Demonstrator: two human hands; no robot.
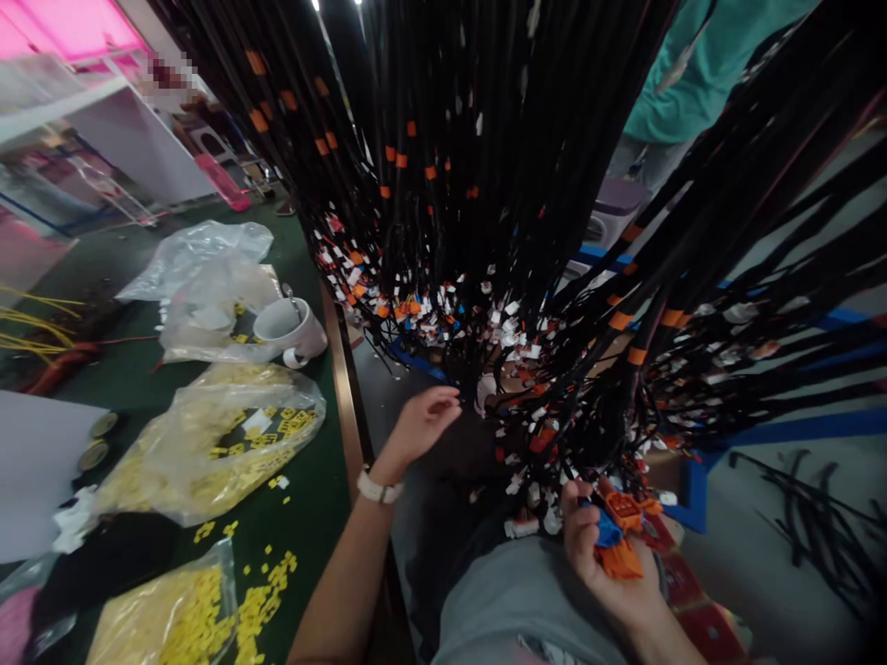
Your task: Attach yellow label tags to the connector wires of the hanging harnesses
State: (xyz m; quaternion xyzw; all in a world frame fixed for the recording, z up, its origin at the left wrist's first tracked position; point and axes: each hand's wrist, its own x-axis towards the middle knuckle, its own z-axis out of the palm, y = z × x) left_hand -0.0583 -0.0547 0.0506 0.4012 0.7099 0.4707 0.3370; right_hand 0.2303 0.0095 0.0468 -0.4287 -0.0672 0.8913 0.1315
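Observation:
My left hand point(424, 427), with a light watch on its wrist, hovers just past the table edge. Its fingers are loosely bent and nothing shows in them. Nearest to it are the lower ends of the hanging black wire harnesses point(457, 139), which carry many white, orange and blue connectors. My right hand point(627, 586) is palm up at the lower right, its fingers curled around a cluster of connectors: an orange connector point(624, 510), a blue connector point(609, 528) and another orange connector point(620, 560). Whether their wires run into the harness behind is hard to make out.
On the green table point(322, 503) at left lie a plastic bag of small yellow parts point(200, 462), a second bag point(166, 610), loose yellow pieces point(263, 591) and a white mug point(291, 331). A blue frame point(693, 499) stands under the harnesses. Behind is a person in green point(693, 74).

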